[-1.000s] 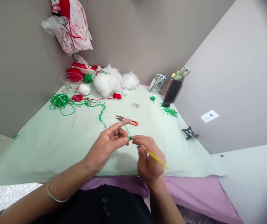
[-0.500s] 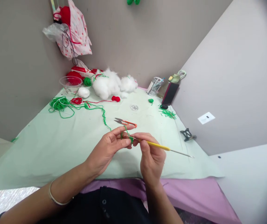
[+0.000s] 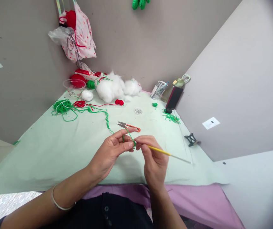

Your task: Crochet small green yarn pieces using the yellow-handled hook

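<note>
My left hand point(image 3: 113, 149) pinches a small piece of green crochet work point(image 3: 134, 144) between thumb and fingers. Green yarn runs over its raised index finger and trails back to a loose strand point(image 3: 107, 119) on the table. In my right hand point(image 3: 155, 160) is a crochet hook point(image 3: 159, 150) with a yellow handle, gripped like a pen. Its working end meets the green piece at my left fingertips; the other metal end sticks out to the right. Thread snips point(image 3: 129, 126) with orange handles lie just beyond my left fingers.
Behind are white stuffing point(image 3: 110, 87), tangled green yarn point(image 3: 63, 106), a plastic tub point(image 3: 74, 92) and a small red piece point(image 3: 119, 102). At right stand a clear cup point(image 3: 158, 90), a phone point(image 3: 174, 98), green yarn scraps point(image 3: 172, 118) and a black stand point(image 3: 192, 139). A dotted bag point(image 3: 85, 38) hangs at the left.
The hook has shifted slightly left and its free end has dipped, with my right hand turning a little. My left hand keeps its pinch. The whole view has tilted up slightly.
</note>
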`<state>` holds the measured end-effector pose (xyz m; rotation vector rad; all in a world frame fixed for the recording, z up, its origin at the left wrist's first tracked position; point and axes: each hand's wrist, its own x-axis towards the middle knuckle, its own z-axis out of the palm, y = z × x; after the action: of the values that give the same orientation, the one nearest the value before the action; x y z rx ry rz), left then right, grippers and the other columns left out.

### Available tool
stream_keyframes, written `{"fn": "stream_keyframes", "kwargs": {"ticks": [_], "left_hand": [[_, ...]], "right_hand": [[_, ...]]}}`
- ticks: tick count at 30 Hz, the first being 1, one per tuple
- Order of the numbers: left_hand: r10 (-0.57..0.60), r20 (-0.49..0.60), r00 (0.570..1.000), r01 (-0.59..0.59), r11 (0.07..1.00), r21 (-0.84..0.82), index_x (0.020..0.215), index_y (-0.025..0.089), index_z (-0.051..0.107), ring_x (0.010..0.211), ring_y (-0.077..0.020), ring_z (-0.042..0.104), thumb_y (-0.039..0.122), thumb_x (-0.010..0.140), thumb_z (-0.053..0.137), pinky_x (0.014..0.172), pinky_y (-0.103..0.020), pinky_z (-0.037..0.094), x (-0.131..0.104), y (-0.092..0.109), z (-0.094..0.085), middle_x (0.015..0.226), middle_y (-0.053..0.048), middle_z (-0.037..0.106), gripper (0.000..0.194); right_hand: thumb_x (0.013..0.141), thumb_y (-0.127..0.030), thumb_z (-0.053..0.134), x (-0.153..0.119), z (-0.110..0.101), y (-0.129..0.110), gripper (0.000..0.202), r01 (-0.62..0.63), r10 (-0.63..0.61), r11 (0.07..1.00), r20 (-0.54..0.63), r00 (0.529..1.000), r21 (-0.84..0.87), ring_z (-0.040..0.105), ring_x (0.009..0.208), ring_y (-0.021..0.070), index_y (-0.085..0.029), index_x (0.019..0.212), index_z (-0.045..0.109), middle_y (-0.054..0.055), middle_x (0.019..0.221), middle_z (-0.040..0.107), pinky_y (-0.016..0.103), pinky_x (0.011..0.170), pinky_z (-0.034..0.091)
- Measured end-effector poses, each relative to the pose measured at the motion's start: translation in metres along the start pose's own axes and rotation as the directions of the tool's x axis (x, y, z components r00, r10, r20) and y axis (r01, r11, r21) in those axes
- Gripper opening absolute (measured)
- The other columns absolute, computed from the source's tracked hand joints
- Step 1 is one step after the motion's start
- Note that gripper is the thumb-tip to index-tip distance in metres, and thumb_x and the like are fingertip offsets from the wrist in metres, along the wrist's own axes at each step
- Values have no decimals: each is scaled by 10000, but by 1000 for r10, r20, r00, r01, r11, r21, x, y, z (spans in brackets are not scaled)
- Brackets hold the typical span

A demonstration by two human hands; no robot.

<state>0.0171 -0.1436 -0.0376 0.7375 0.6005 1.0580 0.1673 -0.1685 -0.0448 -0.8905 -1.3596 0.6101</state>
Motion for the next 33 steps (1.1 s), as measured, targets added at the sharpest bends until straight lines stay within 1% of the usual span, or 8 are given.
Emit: {"fn": "stream_keyframes", "kwargs": {"ticks": [9,13,16,18,20,27,29,33], "left_hand": [[-11,23,1000,10,997,80,1188,257,789,798,-124,633,261,838,820,828,-274,481,-4,3,-2,836,16,647,351],[67,-31,997,-62,987,147,1161,257,797,802,-120,634,278,828,838,851,-263,474,-2,1,-5,809,28,649,336],[85,-99,991,-73,990,123,1145,235,792,770,-112,624,273,780,881,815,-246,476,1,1,-5,769,34,661,378],[30,-102,994,-25,998,58,1177,221,778,736,-105,613,271,762,896,783,-240,480,3,1,-3,752,35,664,434],[-42,-63,997,41,999,-18,1208,210,766,738,-105,617,273,768,891,789,-241,491,5,1,-2,763,24,672,462],[-140,28,990,142,984,-104,1214,193,775,755,-100,595,214,827,818,811,-232,491,10,4,-9,832,-5,661,389],[-102,37,994,105,992,-69,1197,204,785,752,-97,580,218,846,795,800,-228,481,11,7,-10,825,10,626,351],[-80,59,995,79,997,15,1205,216,775,785,-124,586,229,839,791,822,-265,477,9,12,-7,828,10,615,367]], "right_hand": [[1068,-273,465,-1,-6,4,256,-137,140,964,0,990,227,694,662,130,-239,977,702,24,898,753,291,625,592],[1043,-147,465,-8,-7,4,254,211,-200,961,80,977,-180,733,827,153,-241,1127,685,49,985,756,309,739,620],[976,-74,565,-13,-1,12,351,508,-464,726,214,859,-464,736,973,193,-246,1262,675,90,1092,751,313,782,629],[938,-40,617,-15,4,18,443,538,-506,617,235,830,-574,728,1002,203,-283,1304,677,88,1129,730,315,795,631],[919,-21,637,-15,7,23,487,517,-497,619,214,841,-591,716,1011,207,-308,1310,684,81,1127,705,325,805,629],[1009,-116,519,-3,-2,11,274,132,-144,974,-52,988,-184,679,814,172,-261,1098,734,40,906,694,337,716,581],[1026,-173,521,3,-4,9,232,9,-9,1000,-103,995,-2,653,720,146,-250,1012,740,25,870,682,316,662,558],[1023,-260,563,11,-1,13,195,-124,124,969,15,992,214,651,705,132,-252,985,754,30,928,698,296,645,559]]}}
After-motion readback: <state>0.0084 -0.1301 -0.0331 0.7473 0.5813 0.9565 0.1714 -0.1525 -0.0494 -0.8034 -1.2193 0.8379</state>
